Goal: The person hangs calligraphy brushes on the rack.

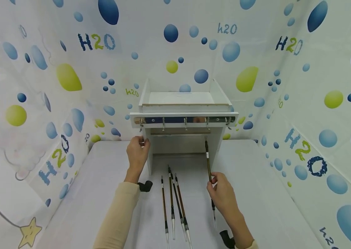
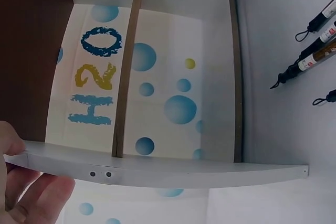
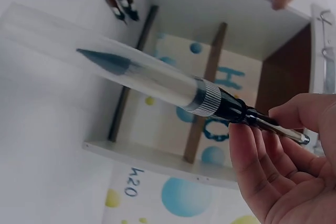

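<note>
Four brushes (image 1: 164, 204) lie on the white counter (image 1: 265, 193) in front of you, side by side between your arms, their looped ends toward the white rack (image 1: 187, 109) and their clear-capped ends toward you. A fifth brush (image 1: 208, 157) is in your right hand (image 1: 223, 193), thumb and fingers pinching its handle. You hold it in front of the rack's right side with its loop up and its capped end down; the loop shows just below the metal hooks (image 1: 185, 123), though you cannot tell whether it touches them. The right wrist view shows a clear cap (image 3: 163, 80) around pale bristles with a dark tip. Your left hand (image 1: 137, 154) grips the front edge of the rack's left side panel, thumb on one face and fingers on the other. Behind the rack hangs white sheeting (image 1: 144, 24) printed with blue and green bubbles and "H2O".
</note>
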Motion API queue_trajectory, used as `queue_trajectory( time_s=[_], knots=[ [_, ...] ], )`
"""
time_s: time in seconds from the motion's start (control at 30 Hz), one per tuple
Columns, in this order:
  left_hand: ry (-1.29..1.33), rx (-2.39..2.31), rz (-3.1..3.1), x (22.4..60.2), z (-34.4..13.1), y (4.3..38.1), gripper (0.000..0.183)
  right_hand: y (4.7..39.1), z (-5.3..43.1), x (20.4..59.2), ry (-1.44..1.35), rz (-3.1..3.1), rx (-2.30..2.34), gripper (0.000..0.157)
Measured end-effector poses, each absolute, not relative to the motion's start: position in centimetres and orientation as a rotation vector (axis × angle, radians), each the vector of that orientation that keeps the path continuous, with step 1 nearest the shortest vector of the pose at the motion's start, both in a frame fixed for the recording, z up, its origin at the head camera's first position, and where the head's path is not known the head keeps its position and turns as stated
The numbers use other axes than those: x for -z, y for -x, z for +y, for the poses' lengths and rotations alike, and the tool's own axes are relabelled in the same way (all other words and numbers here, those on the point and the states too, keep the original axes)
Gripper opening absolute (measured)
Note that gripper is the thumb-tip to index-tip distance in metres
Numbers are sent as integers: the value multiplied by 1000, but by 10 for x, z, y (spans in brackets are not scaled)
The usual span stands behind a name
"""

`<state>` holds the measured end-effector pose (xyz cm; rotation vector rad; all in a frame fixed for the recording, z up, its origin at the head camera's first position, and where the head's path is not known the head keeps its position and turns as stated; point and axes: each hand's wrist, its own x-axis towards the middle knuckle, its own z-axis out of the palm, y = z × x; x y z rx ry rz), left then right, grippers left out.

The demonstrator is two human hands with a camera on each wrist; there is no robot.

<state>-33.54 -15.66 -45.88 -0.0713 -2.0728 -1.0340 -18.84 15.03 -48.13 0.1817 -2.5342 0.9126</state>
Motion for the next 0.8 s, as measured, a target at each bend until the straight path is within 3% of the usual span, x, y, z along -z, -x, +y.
queue_trajectory(
  time_s=[0.8],
  knots=[
    [60, 1053, -2097, 458, -157, 335, 21, 201, 181, 466, 19, -2431, -1018, 33]
  ],
)
